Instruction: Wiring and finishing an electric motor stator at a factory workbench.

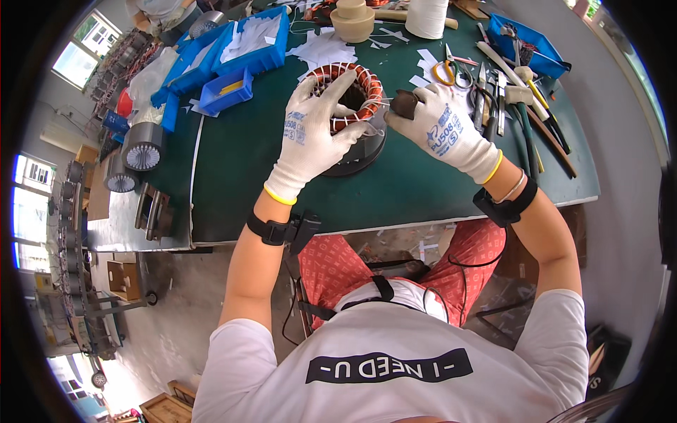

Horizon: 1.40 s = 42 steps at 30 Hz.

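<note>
My left hand (pixel 314 123), in a white glove, grips a motor stator (pixel 369 84), fingers over its near side and top. Orange-copper windings ring the stator, bound with white cord. It rests on a round dark stand (pixel 360 156). Beside it my right hand (pixel 437 127), also gloved, is closed, with white cord (pixel 385 104) running between its fingertips and the ring. A dark brown piece (pixel 404 104) sits at the right fingers; whether it is worn or held cannot be told. The palm side of the right hand is hidden.
Scissors (pixel 451 70), pliers and a mallet (pixel 520 95) lie to the right, near a blue bin (pixel 525 46). Blue trays (pixel 254 42) with white paper slips stand far left. Metal stator cores (pixel 143 146) sit at the left, a white spool (pixel 427 17) at the back.
</note>
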Motion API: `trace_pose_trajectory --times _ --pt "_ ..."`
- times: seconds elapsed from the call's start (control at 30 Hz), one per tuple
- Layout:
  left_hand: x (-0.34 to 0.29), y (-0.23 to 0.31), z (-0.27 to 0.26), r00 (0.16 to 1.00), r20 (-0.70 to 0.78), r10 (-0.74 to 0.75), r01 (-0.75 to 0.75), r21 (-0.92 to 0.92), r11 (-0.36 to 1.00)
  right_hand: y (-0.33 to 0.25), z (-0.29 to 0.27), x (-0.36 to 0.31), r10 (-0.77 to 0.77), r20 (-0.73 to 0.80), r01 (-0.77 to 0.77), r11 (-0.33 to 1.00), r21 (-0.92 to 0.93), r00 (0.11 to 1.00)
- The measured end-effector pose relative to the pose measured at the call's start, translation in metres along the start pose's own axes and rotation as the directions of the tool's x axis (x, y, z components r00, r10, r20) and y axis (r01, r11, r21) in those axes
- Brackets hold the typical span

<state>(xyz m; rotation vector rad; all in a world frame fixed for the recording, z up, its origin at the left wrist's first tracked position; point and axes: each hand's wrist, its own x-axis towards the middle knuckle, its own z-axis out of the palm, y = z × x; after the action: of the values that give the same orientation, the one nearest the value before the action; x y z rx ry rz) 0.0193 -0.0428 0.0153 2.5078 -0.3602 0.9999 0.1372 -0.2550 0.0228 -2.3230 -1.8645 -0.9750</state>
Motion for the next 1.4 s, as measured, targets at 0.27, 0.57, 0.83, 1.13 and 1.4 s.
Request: trace_pose_trajectory --times 0.27,0.57,0.83,1.13,1.4 --pt "-0.003 -0.001 -0.001 1.0 0.003 -0.022 0.022 -0.018 1.0 0.004 -0.002 -0.005 -0.022 -0.037 0.021 0.999 -0.038 0.999" --pt "-0.006 -0.001 -0.003 1.0 -0.004 -0.025 0.025 0.027 0.999 -0.034 -0.002 -0.002 0.403 0.158 -0.291 0.294 0.91 0.901" --pt "-0.004 0.001 -0.008 0.999 0.024 -0.031 0.031 -0.01 0.999 -0.077 -0.048 -0.037 0.553 0.145 0.002 -0.257 0.966 0.821" --pt "-0.003 -0.013 -0.002 0.997 -0.009 0.08 -0.081 -0.082 0.993 -0.101 -0.035 -0.163 -0.258 0.593 -0.613 0.002 0.79 0.763" --pt "-0.01 -0.008 0.001 0.999 -0.006 0.036 -0.036 -0.113 0.993 -0.014 0.051 -0.103 0.645 0.396 -0.749 0.477 0.46 0.653"
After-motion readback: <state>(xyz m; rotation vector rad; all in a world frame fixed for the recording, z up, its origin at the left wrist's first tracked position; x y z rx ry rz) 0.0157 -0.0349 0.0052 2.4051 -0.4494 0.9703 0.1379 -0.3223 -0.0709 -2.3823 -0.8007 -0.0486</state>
